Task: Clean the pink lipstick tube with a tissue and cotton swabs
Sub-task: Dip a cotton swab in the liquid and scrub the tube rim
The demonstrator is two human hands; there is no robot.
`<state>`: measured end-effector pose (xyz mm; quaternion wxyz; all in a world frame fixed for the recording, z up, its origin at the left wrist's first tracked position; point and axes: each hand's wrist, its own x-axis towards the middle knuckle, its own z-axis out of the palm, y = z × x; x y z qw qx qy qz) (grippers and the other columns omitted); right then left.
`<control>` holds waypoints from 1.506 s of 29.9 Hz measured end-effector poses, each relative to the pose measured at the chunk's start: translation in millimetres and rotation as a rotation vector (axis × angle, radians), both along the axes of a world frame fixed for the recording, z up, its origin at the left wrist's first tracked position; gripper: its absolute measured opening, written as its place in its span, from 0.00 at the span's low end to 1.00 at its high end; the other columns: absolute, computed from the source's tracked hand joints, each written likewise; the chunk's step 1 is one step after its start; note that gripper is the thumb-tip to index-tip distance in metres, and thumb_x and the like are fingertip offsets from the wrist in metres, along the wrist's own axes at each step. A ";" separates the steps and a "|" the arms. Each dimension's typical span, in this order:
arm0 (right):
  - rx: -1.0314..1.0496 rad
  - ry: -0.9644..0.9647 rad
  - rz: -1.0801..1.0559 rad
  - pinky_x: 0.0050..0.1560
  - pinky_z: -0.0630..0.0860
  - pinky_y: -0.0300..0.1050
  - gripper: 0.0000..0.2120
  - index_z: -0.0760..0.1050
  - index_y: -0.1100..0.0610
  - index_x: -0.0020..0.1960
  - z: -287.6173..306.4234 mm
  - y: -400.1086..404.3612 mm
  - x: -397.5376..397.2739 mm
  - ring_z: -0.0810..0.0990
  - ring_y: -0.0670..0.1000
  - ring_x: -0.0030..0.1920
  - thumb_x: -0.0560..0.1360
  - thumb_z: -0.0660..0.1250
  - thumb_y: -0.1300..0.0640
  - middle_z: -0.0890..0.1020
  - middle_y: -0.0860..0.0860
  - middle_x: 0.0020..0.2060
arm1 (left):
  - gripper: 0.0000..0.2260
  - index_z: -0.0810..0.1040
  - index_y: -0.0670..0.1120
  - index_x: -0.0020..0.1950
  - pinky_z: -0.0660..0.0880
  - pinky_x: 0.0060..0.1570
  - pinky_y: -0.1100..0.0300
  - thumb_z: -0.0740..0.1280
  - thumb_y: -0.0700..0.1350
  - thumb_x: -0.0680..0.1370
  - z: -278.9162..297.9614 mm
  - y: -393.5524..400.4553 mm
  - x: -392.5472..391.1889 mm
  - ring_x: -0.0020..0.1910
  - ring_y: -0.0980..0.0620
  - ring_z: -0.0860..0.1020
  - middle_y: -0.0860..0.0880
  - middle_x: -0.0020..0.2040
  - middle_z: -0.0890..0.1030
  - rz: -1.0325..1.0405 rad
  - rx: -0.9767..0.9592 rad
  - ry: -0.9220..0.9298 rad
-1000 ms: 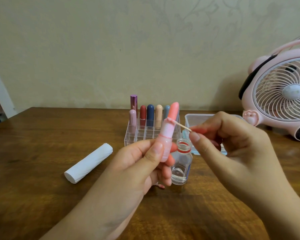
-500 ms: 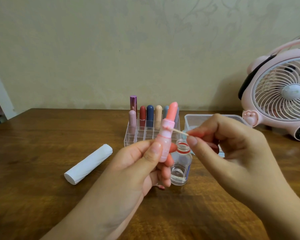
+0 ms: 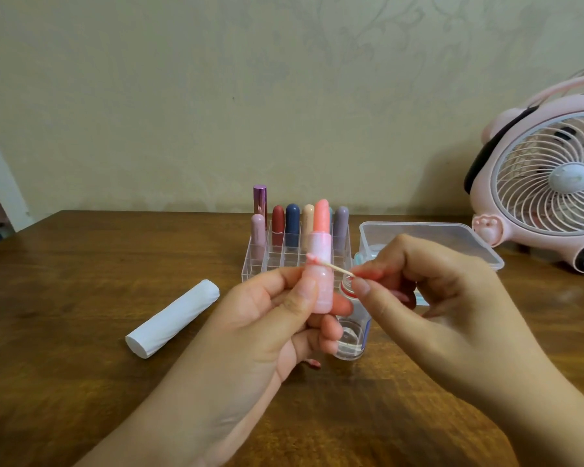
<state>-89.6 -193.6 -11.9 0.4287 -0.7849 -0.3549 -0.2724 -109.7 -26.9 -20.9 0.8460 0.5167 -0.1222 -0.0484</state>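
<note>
My left hand holds the pink lipstick tube upright at centre, its coral stick wound out at the top. My right hand pinches a cotton swab by its wooden stem. The swab's pink-stained tip touches the tube's left side at the joint in its middle. A rolled white tissue lies on the table to the left.
A small clear bottle with liquid stands open behind my fingers. A clear organizer holds several lipsticks at the back. A clear lidded box sits to the right, a pink fan at far right. All rest on a wooden table.
The lipstick tube has turned more upright. The swab tip has slid down from the upper collar to the joint in the middle of the tube. My right hand dropped slightly.
</note>
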 end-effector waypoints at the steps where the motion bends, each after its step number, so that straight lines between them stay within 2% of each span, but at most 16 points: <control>1: -0.001 -0.002 -0.004 0.31 0.65 0.27 0.07 0.74 0.50 0.35 0.1 0.2 -0.1 0.68 0.40 0.28 0.71 0.70 0.57 0.73 0.51 0.29 | 0.10 0.84 0.42 0.41 0.75 0.28 0.64 0.69 0.45 0.65 -0.3 -0.3 0.3 0.28 0.53 0.78 0.44 0.33 0.82 0.007 -0.007 0.005; 7: -0.031 -0.027 -0.025 0.31 0.64 0.26 0.05 0.74 0.50 0.36 0.6 2.0 -0.8 0.68 0.40 0.28 0.70 0.66 0.54 0.73 0.48 0.30 | 0.08 0.83 0.42 0.44 0.76 0.29 0.64 0.73 0.45 0.67 0.3 0.2 -0.9 0.29 0.54 0.77 0.47 0.33 0.82 0.066 0.073 0.009; 11: -0.056 -0.055 -0.053 0.31 0.65 0.27 0.05 0.75 0.53 0.36 1.2 3.9 -1.8 0.70 0.43 0.29 0.71 0.66 0.53 0.74 0.48 0.31 | 0.08 0.82 0.43 0.44 0.76 0.31 0.63 0.72 0.46 0.69 -0.7 0.8 -1.6 0.30 0.54 0.77 0.48 0.33 0.82 0.097 0.146 -0.020; 15: 0.011 -0.085 -0.114 0.31 0.67 0.29 0.04 0.76 0.54 0.38 1.7 1.9 0.1 0.70 0.44 0.30 0.71 0.69 0.58 0.74 0.45 0.31 | 0.06 0.83 0.48 0.42 0.77 0.33 0.62 0.71 0.46 0.67 -3.3 1.2 -1.1 0.31 0.54 0.78 0.50 0.31 0.82 0.112 0.209 -0.053; 20: -0.024 -0.092 -0.074 0.31 0.66 0.29 0.05 0.76 0.54 0.37 2.3 0.6 -0.9 0.68 0.43 0.28 0.71 0.67 0.56 0.72 0.46 0.30 | 0.09 0.83 0.46 0.43 0.78 0.34 0.63 0.70 0.44 0.65 -3.7 0.9 -1.1 0.31 0.55 0.78 0.50 0.31 0.82 0.124 0.199 -0.063; 23: -0.047 -0.101 -0.072 0.31 0.65 0.29 0.05 0.76 0.54 0.37 2.2 1.0 -1.1 0.69 0.43 0.29 0.71 0.66 0.55 0.73 0.47 0.31 | 0.08 0.84 0.49 0.43 0.78 0.35 0.63 0.70 0.46 0.65 -2.9 2.1 -1.7 0.31 0.56 0.78 0.51 0.31 0.82 0.129 0.210 -0.068; 27: 0.028 -0.088 -0.087 0.32 0.67 0.29 0.05 0.76 0.54 0.38 2.4 -0.2 -0.5 0.70 0.45 0.29 0.71 0.66 0.54 0.74 0.48 0.31 | 0.09 0.84 0.51 0.42 0.77 0.36 0.61 0.71 0.49 0.63 -2.6 3.0 -2.4 0.32 0.56 0.79 0.51 0.32 0.83 0.130 0.230 -0.067; 31: -0.043 -0.080 -0.060 0.31 0.64 0.28 0.06 0.76 0.54 0.37 1.2 1.6 -1.4 0.69 0.44 0.29 0.70 0.66 0.54 0.72 0.48 0.30 | 0.06 0.84 0.51 0.41 0.76 0.35 0.60 0.74 0.50 0.66 -0.4 2.0 -2.2 0.32 0.56 0.79 0.51 0.31 0.82 0.138 0.212 -0.055; 33: -0.003 -0.082 -0.074 0.31 0.66 0.30 0.05 0.76 0.55 0.37 1.0 0.8 -0.3 0.69 0.45 0.29 0.71 0.67 0.55 0.73 0.49 0.31 | 0.06 0.84 0.50 0.41 0.76 0.36 0.60 0.74 0.50 0.67 0.1 2.0 -2.4 0.32 0.56 0.79 0.50 0.32 0.82 0.138 0.215 -0.058; 37: 0.004 -0.079 -0.071 0.32 0.66 0.31 0.05 0.75 0.55 0.37 0.7 -0.9 0.8 0.69 0.45 0.29 0.71 0.67 0.56 0.73 0.51 0.31 | 0.08 0.84 0.48 0.39 0.77 0.34 0.63 0.70 0.47 0.63 0.8 1.8 -3.8 0.31 0.55 0.78 0.49 0.32 0.83 0.129 0.186 -0.057; 41: -0.004 -0.078 -0.066 0.31 0.66 0.30 0.05 0.75 0.54 0.37 1.0 0.4 0.3 0.69 0.45 0.29 0.71 0.67 0.55 0.73 0.50 0.31 | 0.05 0.84 0.48 0.41 0.77 0.34 0.64 0.74 0.47 0.68 1.4 2.2 -3.7 0.31 0.55 0.78 0.49 0.32 0.82 0.117 0.181 -0.055; 45: 0.016 -0.070 -0.065 0.31 0.67 0.31 0.05 0.75 0.54 0.38 1.4 -0.7 1.0 0.70 0.46 0.29 0.71 0.67 0.55 0.73 0.50 0.31 | 0.06 0.84 0.48 0.42 0.76 0.34 0.64 0.72 0.48 0.67 0.5 2.5 -3.2 0.31 0.55 0.78 0.49 0.33 0.82 0.114 0.174 -0.052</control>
